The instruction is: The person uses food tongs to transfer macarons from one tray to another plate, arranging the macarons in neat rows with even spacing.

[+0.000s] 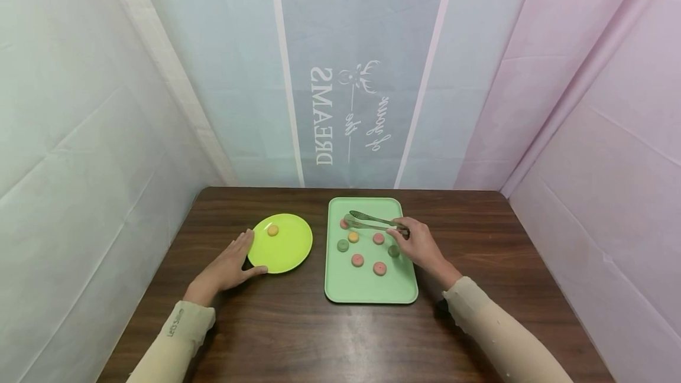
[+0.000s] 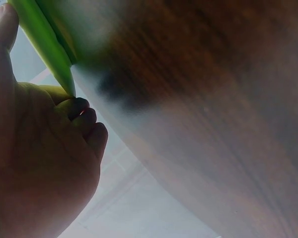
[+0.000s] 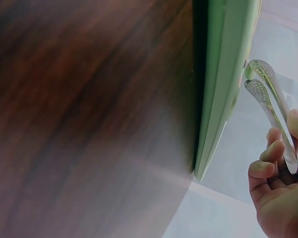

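In the head view my right hand (image 1: 422,247) grips metal tongs (image 1: 372,220) over the light green tray (image 1: 367,291). Between the tong tips is a green macaron (image 1: 349,217), beside a pink macaron (image 1: 343,224). In the right wrist view the tongs (image 3: 272,96) have perforated ends, with something green between them. Other macarons lie on the tray, among them a yellow one (image 1: 353,237) and a dark green one (image 1: 393,251). My left hand (image 1: 229,265), thumb spread from fairly straight fingers, touches the rim of a yellow-green plate (image 1: 282,256). One orange-yellow macaron (image 1: 273,230) sits on that plate.
Plate and tray stand side by side on a dark brown wooden table (image 1: 276,336), with a strip of wood between them. A printed cloth (image 1: 362,28) hangs behind the table's far edge. Pale cloth walls (image 1: 596,205) rise at both sides.
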Available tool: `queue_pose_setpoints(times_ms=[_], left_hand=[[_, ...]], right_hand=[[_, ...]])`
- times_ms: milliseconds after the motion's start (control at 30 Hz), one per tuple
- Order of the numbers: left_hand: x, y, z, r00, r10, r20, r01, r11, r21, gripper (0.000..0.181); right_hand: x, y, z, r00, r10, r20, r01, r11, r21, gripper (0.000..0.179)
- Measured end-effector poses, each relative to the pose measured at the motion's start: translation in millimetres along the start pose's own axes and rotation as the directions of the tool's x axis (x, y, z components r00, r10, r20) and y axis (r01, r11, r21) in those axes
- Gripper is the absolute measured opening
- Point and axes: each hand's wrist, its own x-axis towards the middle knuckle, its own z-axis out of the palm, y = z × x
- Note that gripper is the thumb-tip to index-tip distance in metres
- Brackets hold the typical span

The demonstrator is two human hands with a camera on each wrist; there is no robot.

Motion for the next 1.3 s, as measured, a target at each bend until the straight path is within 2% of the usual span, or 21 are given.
queue_pose_setpoints(times_ms=[467, 733, 1300], left_hand=[[0.0, 0.5, -2.3, 1.0, -0.004, 0.008, 0.004, 1.0, -0.003, 0.116], [0.4, 0.3, -2.2, 1.0, -0.018, 0.023, 0.018, 1.0, -0.006, 0.116], [2.8, -0.6, 1.9, 1.0, -0.01, 0.02, 0.01, 1.0, -0.016, 0.116]], right_hand=[[1.6, -8, 5, 1.0, -0.019, 0.002, 0.019, 0.999, 0.033, 0.035], [0.5, -12, 7, 0.999, -0.023, 0.028, 0.022, 0.998, 0.051, 0.034], [4.0, -16, 17, 0.998, -0.06, 0.012, 0.059, 0.996, 0.071, 0.029]])
